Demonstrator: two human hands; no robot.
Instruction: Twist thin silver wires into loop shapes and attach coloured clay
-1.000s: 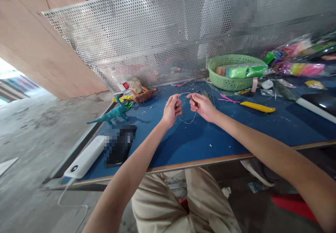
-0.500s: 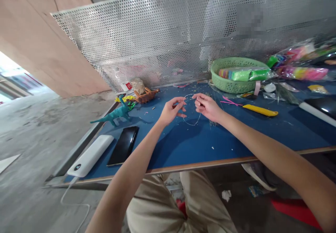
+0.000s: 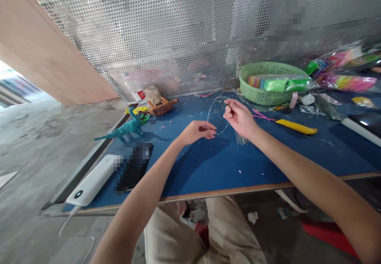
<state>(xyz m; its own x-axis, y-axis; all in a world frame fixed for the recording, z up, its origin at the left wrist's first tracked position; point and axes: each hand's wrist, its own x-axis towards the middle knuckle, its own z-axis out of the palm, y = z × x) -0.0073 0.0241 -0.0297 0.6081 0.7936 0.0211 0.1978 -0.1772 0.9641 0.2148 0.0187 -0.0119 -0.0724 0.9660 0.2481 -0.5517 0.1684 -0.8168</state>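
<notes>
Silvery thin wire (image 3: pixel 210 111), curved loop between both hands.

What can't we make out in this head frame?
- Dark flat item beside the white power bank: pixelated.
- Upper part of the mesh screen: two pixelated patches.
- Wire between the left hand and right hand: too thin to trace fully; its ends are hidden by the fingers.
- Bags at the right: blurred, cut by the edge.
- Basket contents: wrapped, unclear.
</notes>
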